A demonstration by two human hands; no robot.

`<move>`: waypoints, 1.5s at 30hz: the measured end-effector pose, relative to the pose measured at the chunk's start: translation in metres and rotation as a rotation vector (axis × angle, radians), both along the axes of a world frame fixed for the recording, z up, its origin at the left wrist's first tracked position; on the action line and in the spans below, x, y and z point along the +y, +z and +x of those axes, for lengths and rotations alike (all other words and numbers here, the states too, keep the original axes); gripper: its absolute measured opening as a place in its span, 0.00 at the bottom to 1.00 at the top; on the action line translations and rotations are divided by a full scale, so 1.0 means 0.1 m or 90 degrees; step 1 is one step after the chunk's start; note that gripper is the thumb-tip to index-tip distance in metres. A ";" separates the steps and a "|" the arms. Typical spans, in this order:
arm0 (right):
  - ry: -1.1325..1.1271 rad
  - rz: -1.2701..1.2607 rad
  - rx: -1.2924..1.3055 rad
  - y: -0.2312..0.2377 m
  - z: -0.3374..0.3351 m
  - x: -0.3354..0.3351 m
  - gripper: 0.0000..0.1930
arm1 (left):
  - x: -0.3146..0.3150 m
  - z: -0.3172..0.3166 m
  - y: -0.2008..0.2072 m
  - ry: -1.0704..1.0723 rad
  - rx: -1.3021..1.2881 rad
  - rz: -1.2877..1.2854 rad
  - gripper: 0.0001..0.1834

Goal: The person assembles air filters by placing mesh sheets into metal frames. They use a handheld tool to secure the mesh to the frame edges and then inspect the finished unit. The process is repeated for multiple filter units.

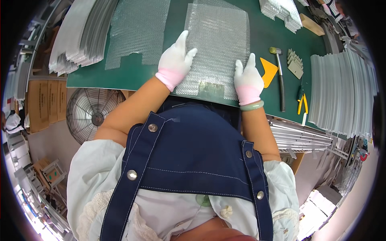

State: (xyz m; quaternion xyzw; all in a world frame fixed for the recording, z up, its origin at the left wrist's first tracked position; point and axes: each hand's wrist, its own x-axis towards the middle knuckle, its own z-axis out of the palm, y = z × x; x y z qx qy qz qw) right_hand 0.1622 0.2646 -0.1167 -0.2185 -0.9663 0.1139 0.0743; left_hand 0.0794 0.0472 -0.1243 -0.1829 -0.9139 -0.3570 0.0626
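A silvery metal mesh sheet [217, 44] with a notch cut in its near edge lies flat on the green table [148, 78], right in front of me. Both hands wear white gloves with pink cuffs. At the sheet's left edge is my left hand [176, 62], thumb and forefinger stretched apart. My right hand [247, 80] rests by the right edge near the front corner, its visible fingers pointing away from me. Neither hand shows anything held. Another notched mesh sheet [138, 32] lies to the left.
Stacks of mesh sheets [82, 32] stand at left and of pale panels [341, 94] at right. Right of my hand lie an orange scraper [268, 72], a hammer [280, 76], pliers [302, 102] and grey plastic pieces [295, 64]. A fan [94, 114] stands below the table's left edge.
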 end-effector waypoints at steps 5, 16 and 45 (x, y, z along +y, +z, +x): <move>0.006 -0.009 0.046 -0.02 0.00 0.00 0.35 | 0.00 0.06 0.08 0.040 -0.008 0.016 0.34; 0.038 0.032 -0.068 0.00 -0.12 0.04 0.34 | 0.03 0.09 0.09 0.085 -0.096 -0.116 0.31; -0.006 0.043 -0.070 -0.04 -0.06 0.14 0.33 | 0.25 -0.09 0.06 0.040 -0.068 -0.147 0.27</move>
